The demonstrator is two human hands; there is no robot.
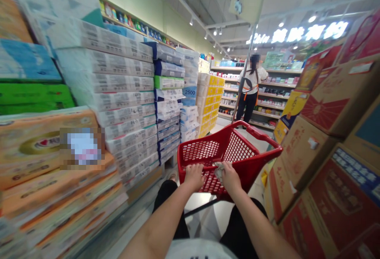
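Directly ahead stands a red plastic shopping cart (247, 174) with perforated basket walls, turned sideways to me. My left hand (194, 176) is closed over the near rim of its basket, the fingers curling to the inside. On the same rim, a short way to the right, my right hand (231, 179) holds a crumpled greyish cloth (219, 171) between thumb and fingers, pressed against the red plastic. Part of the cloth is hidden by the fingers. The cart's handle (259, 134) rises on the far right side, apart from both hands.
Stacked tissue packs (124, 93) line the left side, with orange packs (47, 180) nearest. Cardboard cartons (320, 120) are piled close on the right. A person (251, 83) stands farther down the aisle, facing shelves (271, 103). A thin sign pole (244, 75) rises beyond the cart.
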